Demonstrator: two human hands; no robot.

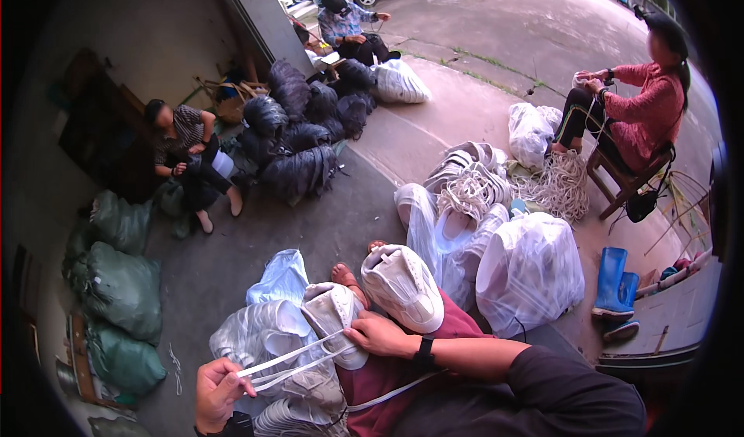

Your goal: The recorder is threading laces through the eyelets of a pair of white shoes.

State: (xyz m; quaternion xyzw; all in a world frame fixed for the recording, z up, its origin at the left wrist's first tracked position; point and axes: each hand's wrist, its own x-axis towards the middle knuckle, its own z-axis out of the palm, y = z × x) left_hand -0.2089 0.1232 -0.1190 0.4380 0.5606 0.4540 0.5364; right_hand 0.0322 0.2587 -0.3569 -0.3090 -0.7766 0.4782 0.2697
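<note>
A pale sneaker (329, 307) rests on my lap, its toe pointing toward me. White shoelace (298, 352) runs from its front to my left hand (219, 394), whose closed fingers hold the strands taut off to the left. My right hand (381, 335) is at the sneaker's lacing, fingers closed on the lace where it meets the shoe. A second sneaker (403, 288) sits on my maroon-covered knee, just beyond my right hand. Another length of white lace (395, 390) trails across my lap below the right wrist.
Clear bags of shoes (531, 274) stand right of my knees, more (263, 328) to the left. Beyond lies a pile of loose laces (566, 185) beside a seated person (643, 111). Two others sit near black bundles (302, 135). Green sacks (120, 290) line the left wall; blue boots (614, 282) stand right.
</note>
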